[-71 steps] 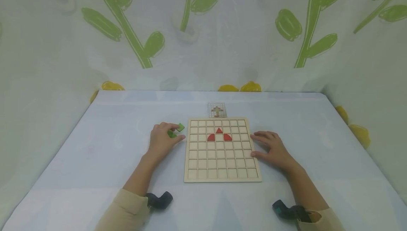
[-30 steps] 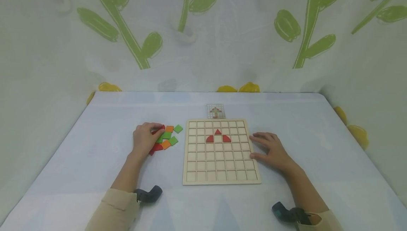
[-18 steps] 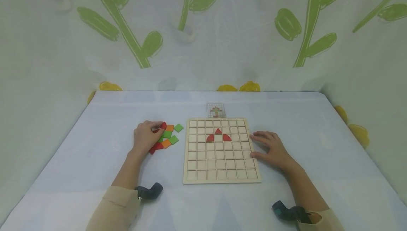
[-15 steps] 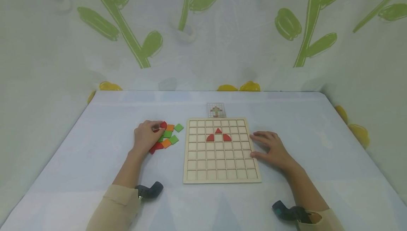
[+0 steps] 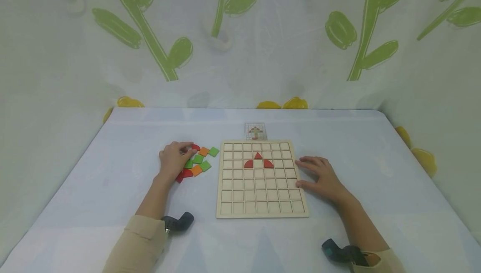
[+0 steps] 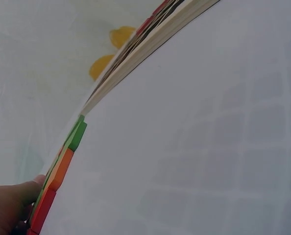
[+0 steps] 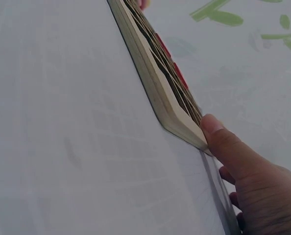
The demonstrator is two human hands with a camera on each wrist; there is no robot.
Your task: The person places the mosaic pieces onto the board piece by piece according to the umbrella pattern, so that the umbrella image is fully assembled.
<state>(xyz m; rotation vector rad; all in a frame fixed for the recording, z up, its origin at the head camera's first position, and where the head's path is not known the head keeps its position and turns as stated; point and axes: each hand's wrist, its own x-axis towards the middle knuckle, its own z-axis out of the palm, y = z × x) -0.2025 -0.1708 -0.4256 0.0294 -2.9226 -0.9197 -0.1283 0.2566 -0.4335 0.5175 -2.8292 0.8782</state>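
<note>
In the head view my left hand (image 5: pixel 173 159) is over a loose group of tiles left of the board, thumb and index finger pinching a red tile (image 5: pixel 196 147) with a rounded edge. Beside it lie orange squares (image 5: pixel 203 151) and green squares (image 5: pixel 205 165); more red tiles (image 5: pixel 187 173) are partly hidden under the palm. The pale wooden grid board (image 5: pixel 262 210) bears a red triangle (image 5: pixel 258 155) above two red quarter-round tiles (image 5: pixel 248 164). My right hand (image 5: pixel 319 177) rests at the board's right edge, fingers relaxed; in the right wrist view its thumb (image 7: pixel 229 147) touches the rim.
A small card (image 5: pixel 255 131) with a gridded red and green tree-like picture lies just behind the board. The white table (image 5: pixel 112 189) meets walls with painted leaves at the back and sides. Dark wrist cameras (image 5: pixel 179 223) stick out from both sleeves.
My left hand has gone left from beside the board to the tiles, uncovering several. Lately the red tile has shifted right between its fingers, and the back orange and green squares too. The right hand stays.
</note>
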